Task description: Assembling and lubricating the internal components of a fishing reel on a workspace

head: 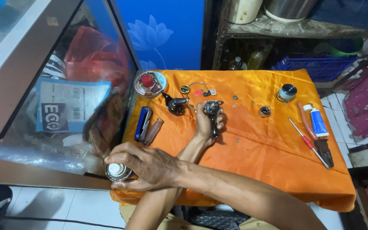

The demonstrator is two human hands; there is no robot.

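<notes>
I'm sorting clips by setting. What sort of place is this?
Probably a small repair stall or home workbench: an orange cloth spread with small metal parts, a screwdriver and pliers, beside cluttered metal shelves.

Pliers (322, 142) and screwdriver (308, 143) lie on the table (260, 162), right of the spool (286, 93).

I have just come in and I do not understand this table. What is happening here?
A person works over a table with an orange cloth. The arms are crossed: the left hand holds up a small dark metal mechanism, and the right hand rests on a small round tin at the cloth's near corner. Small parts, pliers and a screwdriver lie around.
</notes>
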